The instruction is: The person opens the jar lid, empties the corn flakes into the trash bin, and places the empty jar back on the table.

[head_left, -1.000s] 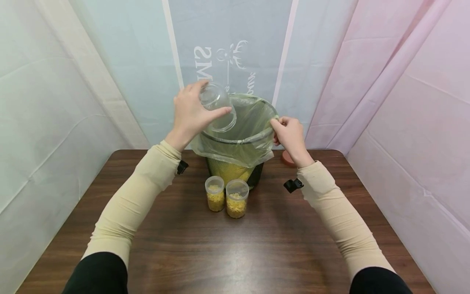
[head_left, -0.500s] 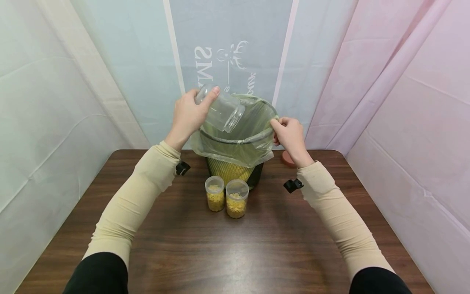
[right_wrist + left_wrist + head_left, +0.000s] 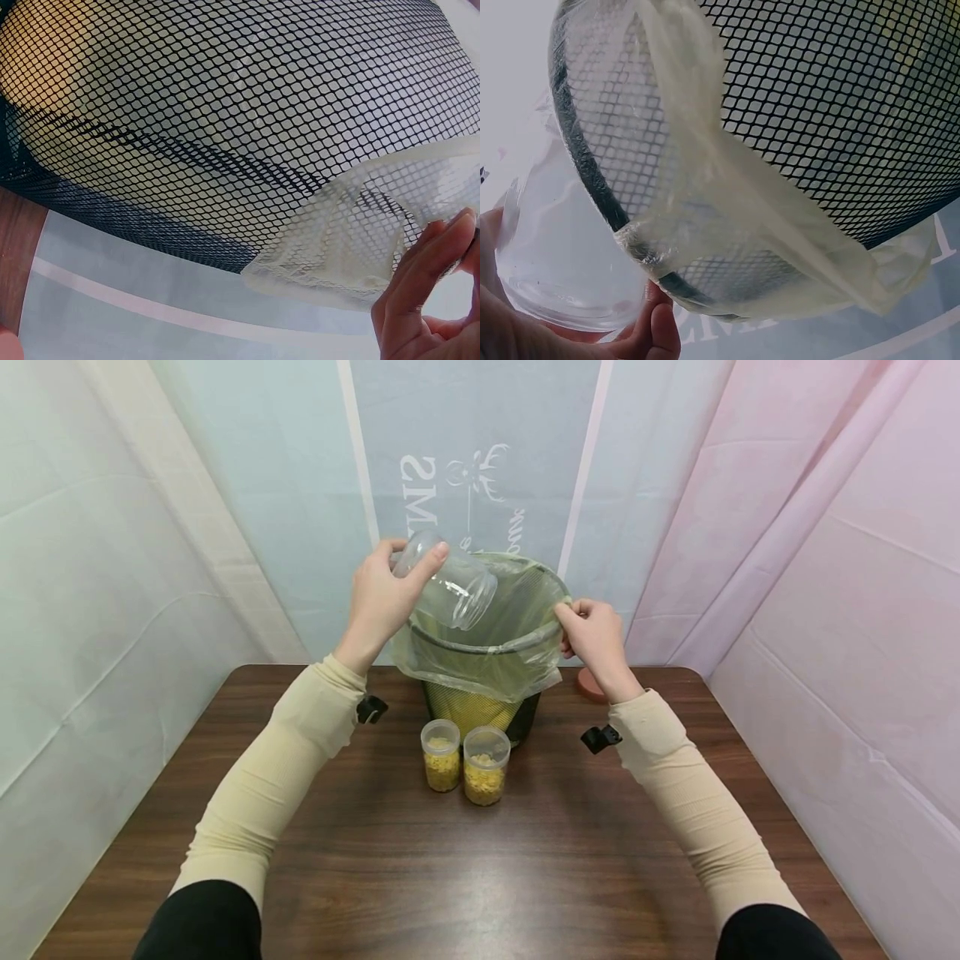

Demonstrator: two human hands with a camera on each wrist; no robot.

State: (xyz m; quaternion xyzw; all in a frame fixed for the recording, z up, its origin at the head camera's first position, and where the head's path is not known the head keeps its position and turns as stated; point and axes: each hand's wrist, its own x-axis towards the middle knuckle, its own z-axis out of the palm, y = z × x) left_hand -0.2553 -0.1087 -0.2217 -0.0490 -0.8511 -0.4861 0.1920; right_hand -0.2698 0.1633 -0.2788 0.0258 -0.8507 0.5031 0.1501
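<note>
My hands are apart, each with a grip of its own: my left hand (image 3: 384, 600) is wrapped round the base end of a clear, round, see-through jar (image 3: 456, 587), thumb along its side, while my right hand (image 3: 591, 631) pinches the edge of a pale green, thin plastic liner (image 3: 487, 670) at the right of the rim.

What has just changed is the jar's angle. 1 s ago its round base faced me more; now I see it side-on, its mouth slanting down to the right. In the last 0.5 s it has barely shifted, and my right hand has kept its place. I see nothing yellow inside the jar, so I judge this 1 to be emptied or close to it, with the last bits perhaps being shaken out.

The jar lies directly against my left palm and fingers, over the left part of the mouth of a black, round, wire-mesh bin (image 3: 523, 720). My right hand is across the opening, well apart from it. In front of the bin, 2 clear jars of yellow flakes, the left (image 3: 442, 764) and the right (image 3: 485, 777), stand upright on the dark brown wooden bench (image 3: 360, 852), below both hands and touched by neither.
</note>
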